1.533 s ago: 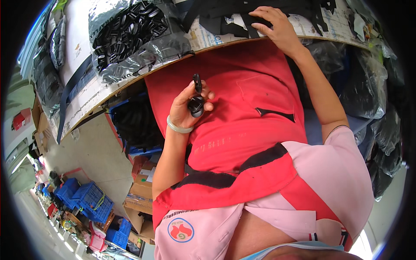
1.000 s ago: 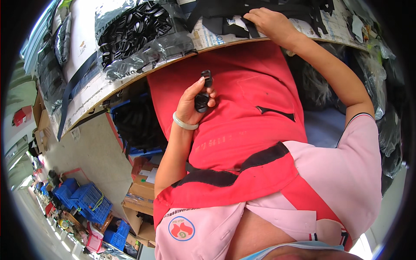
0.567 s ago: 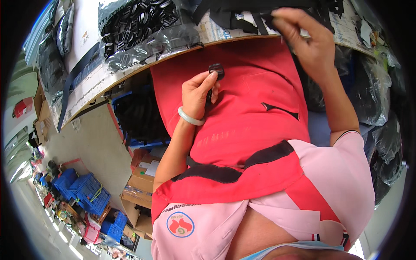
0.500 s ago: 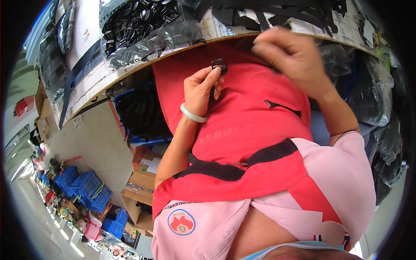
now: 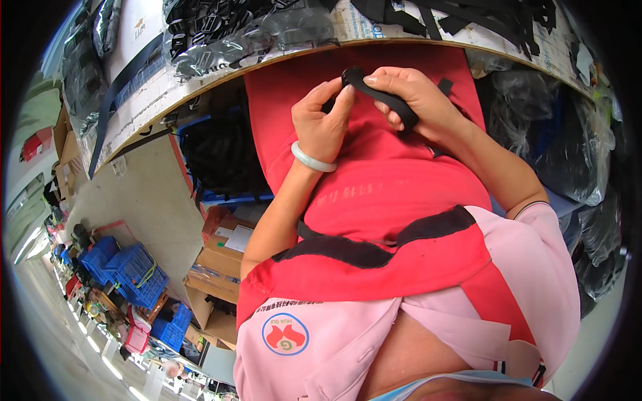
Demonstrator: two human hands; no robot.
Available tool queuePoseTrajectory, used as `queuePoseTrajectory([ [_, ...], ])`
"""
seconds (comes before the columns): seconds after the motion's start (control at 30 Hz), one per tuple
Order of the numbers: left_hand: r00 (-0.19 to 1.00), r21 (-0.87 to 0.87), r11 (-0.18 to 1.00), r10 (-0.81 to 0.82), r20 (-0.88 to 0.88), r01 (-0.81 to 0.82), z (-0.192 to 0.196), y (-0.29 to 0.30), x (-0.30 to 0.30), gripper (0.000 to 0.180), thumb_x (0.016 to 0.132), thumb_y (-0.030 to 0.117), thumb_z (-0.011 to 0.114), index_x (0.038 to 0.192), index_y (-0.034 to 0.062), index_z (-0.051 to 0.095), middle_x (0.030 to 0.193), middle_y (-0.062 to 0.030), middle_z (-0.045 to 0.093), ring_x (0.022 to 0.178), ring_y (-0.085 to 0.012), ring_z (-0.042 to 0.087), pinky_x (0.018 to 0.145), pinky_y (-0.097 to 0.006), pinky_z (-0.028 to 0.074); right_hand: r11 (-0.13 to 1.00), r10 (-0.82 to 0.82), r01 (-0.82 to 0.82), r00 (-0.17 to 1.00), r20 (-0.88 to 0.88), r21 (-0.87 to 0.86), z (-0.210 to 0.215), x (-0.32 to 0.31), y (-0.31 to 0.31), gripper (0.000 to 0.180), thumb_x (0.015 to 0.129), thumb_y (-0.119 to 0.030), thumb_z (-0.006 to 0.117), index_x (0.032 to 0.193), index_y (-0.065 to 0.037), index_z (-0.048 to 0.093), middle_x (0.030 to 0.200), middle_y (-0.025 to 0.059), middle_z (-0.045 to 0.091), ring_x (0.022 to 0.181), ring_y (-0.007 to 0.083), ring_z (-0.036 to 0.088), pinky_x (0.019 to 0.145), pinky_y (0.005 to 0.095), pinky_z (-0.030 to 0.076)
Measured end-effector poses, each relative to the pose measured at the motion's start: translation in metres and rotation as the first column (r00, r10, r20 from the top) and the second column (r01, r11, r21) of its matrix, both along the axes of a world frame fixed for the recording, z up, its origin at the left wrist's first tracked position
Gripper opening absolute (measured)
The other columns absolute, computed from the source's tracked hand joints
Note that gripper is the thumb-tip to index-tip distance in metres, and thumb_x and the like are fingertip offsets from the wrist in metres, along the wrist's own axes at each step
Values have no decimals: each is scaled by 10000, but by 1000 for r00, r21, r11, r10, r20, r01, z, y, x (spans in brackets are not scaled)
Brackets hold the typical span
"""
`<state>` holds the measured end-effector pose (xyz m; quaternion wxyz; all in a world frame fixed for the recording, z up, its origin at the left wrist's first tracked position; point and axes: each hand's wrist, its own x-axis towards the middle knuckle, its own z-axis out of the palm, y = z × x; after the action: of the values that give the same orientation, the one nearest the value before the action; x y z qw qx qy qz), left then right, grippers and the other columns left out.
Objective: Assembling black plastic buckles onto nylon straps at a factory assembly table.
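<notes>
My left hand [image 5: 321,120], with a pale bangle on its wrist, pinches a small black plastic buckle [image 5: 350,75] just below the table's edge. My right hand [image 5: 408,90] has its fingers closed on a black strap [image 5: 391,101], and the strap's end meets the buckle between both thumbs. Both hands are close together over my red apron [image 5: 381,194]. The rest of the strap is hidden inside my right palm.
A wooden worktable edge [image 5: 221,70] curves across the top, bearing a clear bag of black buckles [image 5: 221,30] and loose black straps [image 5: 481,17]. Dark plastic bags [image 5: 555,147] sit at right. Cardboard boxes [image 5: 224,247] and blue crates [image 5: 130,267] stand on the floor at left.
My right hand left the tabletop with a strap and came down to meet my left hand. My left hand rose a little with the buckle.
</notes>
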<state>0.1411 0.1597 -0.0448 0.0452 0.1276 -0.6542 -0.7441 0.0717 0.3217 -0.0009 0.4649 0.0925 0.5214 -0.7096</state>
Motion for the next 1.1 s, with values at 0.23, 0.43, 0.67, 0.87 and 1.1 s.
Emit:
queuePoseTrajectory([
  [0.23,999,-27,999,39,-15,-39,-6,-1,-2,148,851,18,666,991,-30,681,693,-7,583,592,-48,497,513,-210,393,998,-42,42,999,6,-47,2,3,-6,169,946,-228,577,875,-80,540,611,-20,533,425,33,479,391,172,371],
  [0.43,945,-406,905,-15,-327,-126,-5,-1,-9,151,808,-10,684,958,-16,680,666,-78,562,562,-126,512,518,-251,406,988,-101,96,994,-39,-123,-9,-2,-6,202,938,-238,605,861,-55,571,638,0,565,477,45,511,425,185,420],
  [0.67,926,-564,823,-165,-339,-60,-8,-9,-8,166,822,-9,663,987,-24,653,716,-94,585,571,-150,549,510,-283,432,993,-86,71,984,-155,-99,-23,-6,-8,248,925,-241,629,1043,-26,590,774,3,619,608,46,585,503,164,460],
  [0.87,952,635,772,-178,250,-23,8,-22,-11,261,918,130,604,1111,-44,624,791,-79,637,557,-101,540,416,-211,405,1000,13,-16,955,-297,-8,-21,-12,-2,214,894,-201,668,1020,-29,648,849,-20,625,761,35,581,662,174,459],
  [1.1,984,398,916,-36,177,-38,9,-12,-14,235,898,169,660,981,-50,677,764,-88,667,547,-114,592,406,-200,398,979,-200,130,462,-864,-157,5,5,-14,117,893,-69,644,1002,-28,651,884,-16,599,700,29,521,613,171,418],
])
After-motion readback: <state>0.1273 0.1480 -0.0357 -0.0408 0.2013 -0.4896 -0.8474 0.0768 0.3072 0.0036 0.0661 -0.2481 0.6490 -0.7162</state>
